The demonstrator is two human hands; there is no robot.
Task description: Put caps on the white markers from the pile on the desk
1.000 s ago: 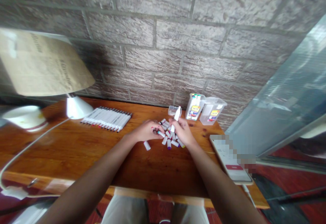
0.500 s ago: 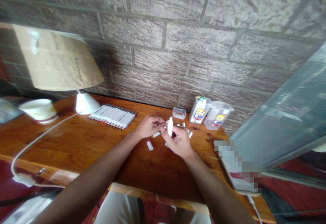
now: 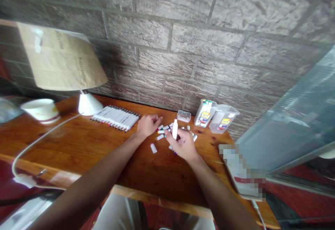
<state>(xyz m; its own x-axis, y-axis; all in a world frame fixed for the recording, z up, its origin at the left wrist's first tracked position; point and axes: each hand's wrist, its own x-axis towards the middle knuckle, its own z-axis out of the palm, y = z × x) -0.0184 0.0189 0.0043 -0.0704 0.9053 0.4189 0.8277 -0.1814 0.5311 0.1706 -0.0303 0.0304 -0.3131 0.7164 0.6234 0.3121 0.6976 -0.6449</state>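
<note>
My right hand holds a white marker nearly upright, its dark reddish tip pointing up. My left hand is over the wood to the left, its fingers curled; a speck of red shows at them, but what they hold, if anything, I cannot make out. Between and beneath the hands lie several loose white marker caps with coloured ends, partly hidden by my right hand. One cap lies apart, nearer to me. Left of my left hand, a row of white markers lies side by side.
Behind the caps sits a small clear lid. Two clear plastic cases, one holding pens and one beside it, stand by the wall. A lamp, a paper cup and a cable are left; a partly blurred-out device lies right.
My left hand has drawn away to the left from my right hand and the marker, uncovering more of the loose caps. My right hand keeps the marker upright in about the same place.
</note>
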